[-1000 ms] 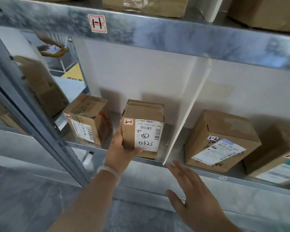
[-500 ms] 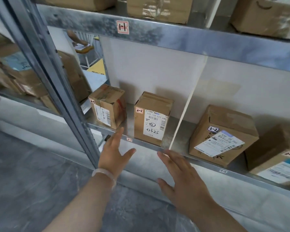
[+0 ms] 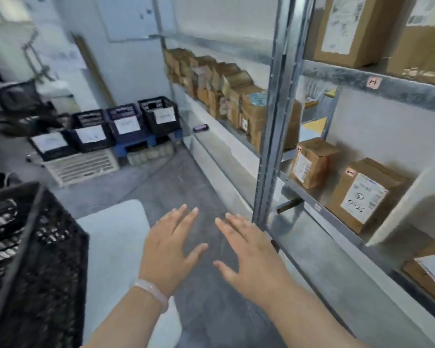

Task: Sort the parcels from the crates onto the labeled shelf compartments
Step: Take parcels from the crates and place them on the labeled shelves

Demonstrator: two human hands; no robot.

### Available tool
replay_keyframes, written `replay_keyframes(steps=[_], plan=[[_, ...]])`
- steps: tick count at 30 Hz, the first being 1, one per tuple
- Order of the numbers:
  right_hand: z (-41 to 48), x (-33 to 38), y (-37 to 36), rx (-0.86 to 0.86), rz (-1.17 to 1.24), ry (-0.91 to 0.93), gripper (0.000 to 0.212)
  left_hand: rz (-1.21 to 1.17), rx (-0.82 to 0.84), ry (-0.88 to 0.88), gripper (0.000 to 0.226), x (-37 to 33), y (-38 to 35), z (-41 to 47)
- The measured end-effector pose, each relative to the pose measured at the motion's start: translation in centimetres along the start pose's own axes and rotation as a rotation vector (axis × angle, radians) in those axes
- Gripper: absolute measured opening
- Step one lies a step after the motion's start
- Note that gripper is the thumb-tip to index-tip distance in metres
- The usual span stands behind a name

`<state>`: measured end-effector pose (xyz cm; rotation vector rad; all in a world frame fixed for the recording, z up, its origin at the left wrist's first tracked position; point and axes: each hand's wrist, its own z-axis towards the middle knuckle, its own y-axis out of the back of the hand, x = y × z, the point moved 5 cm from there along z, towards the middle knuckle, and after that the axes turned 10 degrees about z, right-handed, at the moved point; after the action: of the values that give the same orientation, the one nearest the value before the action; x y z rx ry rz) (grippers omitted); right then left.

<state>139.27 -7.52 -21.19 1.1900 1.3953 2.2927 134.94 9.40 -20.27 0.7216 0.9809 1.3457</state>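
Note:
My left hand [image 3: 171,249] and my right hand [image 3: 251,254] hover side by side over the grey floor, fingers spread, both holding nothing. At the right, on the metal shelf [image 3: 319,209], stands the brown parcel marked 0325 [image 3: 364,194]. Another small brown parcel [image 3: 312,162] sits to its left in the same compartment. A black mesh crate [image 3: 30,262] fills the lower left corner close to me. A row of several dark crates [image 3: 106,126] with white paper labels stands on the floor farther back.
A steel shelf upright [image 3: 274,121] rises just right of my right hand. More brown parcels [image 3: 226,89] line the neighbouring shelf bay behind it, and large boxes [image 3: 349,28] sit on the shelf above. A white slatted panel [image 3: 83,164] lies on the floor by the crates.
My left hand has let go of the 0325 parcel and both hands have drawn back from the shelf. The view has swung left toward the floor and the crates.

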Motion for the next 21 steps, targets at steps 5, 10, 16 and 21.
replay_keyframes(steps=[5, 10, 16, 21], plan=[[1.0, 10.7, -5.3, 0.105, 0.086, 0.258, 0.078, 0.181, -0.073, 0.230, 0.071, 7.2, 8.8, -9.1], [1.5, 22.3, -9.7, 0.177, 0.142, 0.505, 0.073, 0.288, -0.152, 0.479, 0.072, 13.5, 17.0, -18.4], [0.7, 35.6, -16.1, 0.232, 0.170, 0.688, 0.073, 0.325, -0.214, 0.699, 0.072, 21.1, 23.3, -29.2], [-0.3, 46.3, -23.4, 0.309, 0.231, 0.742, 0.072, 0.334, -0.208, 0.825, 0.067, 29.3, 27.9, -38.2]])
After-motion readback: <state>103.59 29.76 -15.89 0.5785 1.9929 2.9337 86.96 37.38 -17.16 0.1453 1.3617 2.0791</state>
